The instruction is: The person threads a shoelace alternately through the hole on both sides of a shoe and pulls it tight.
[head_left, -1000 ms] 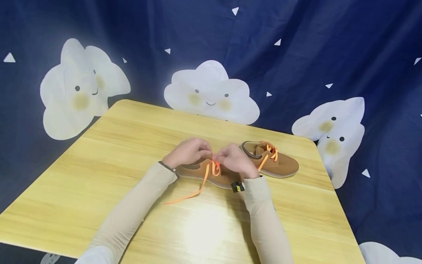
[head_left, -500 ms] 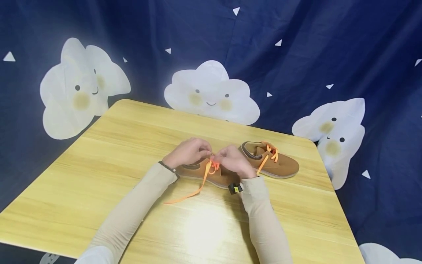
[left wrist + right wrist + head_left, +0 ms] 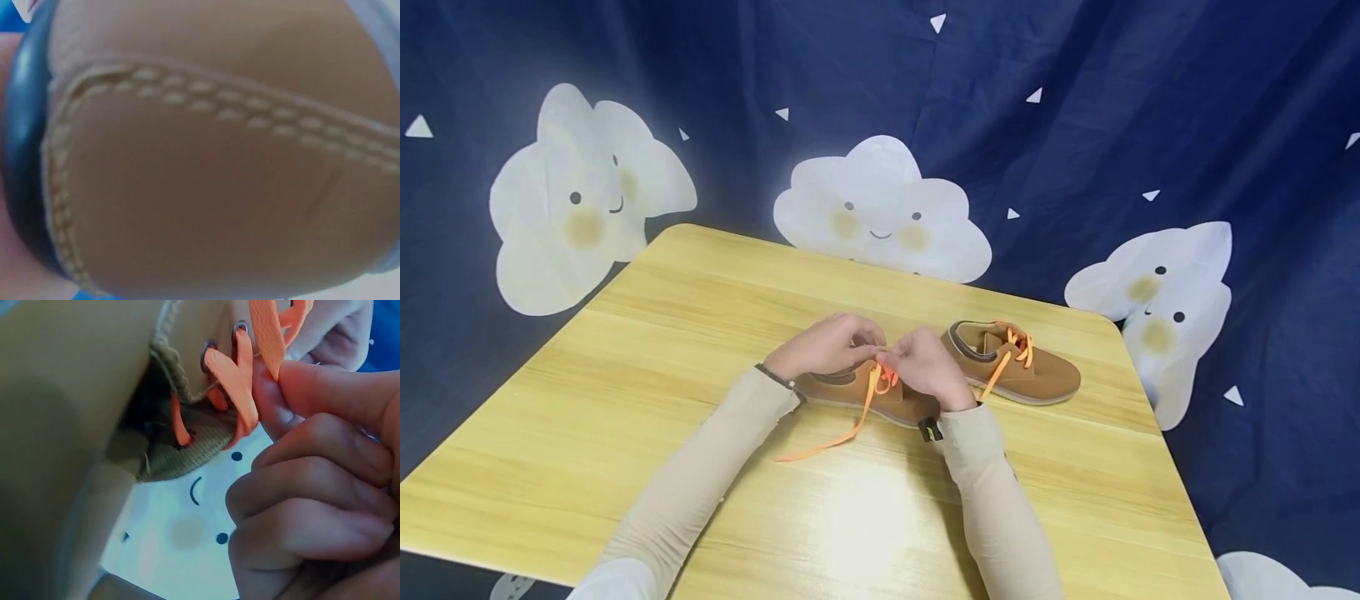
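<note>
A brown shoe (image 3: pixel 906 407) with an orange shoelace (image 3: pixel 867 410) stands on the table under both hands. My right hand (image 3: pixel 925 367) pinches the lace between thumb and forefinger above the eyelets, its other fingers curled, as the right wrist view shows. My left hand (image 3: pixel 823 346) is at the ankle side of the shoe, its thumb and fingertips together on the lace by the right fingertips; the exact grip is partly hidden. One lace end trails down onto the table. Stitched shoe leather (image 3: pixel 219 200) fills the left wrist view.
A second brown shoe (image 3: pixel 1041 377) with orange laces stands just to the right, behind the right hand. The wooden table (image 3: pixel 625 400) reaches back to a dark blue curtain (image 3: pixel 722 100) with white clouds.
My right hand has shifted slightly left, closer to the left fingertips. The lace loop by the eyelets looks smaller. My left hand has barely moved.
</note>
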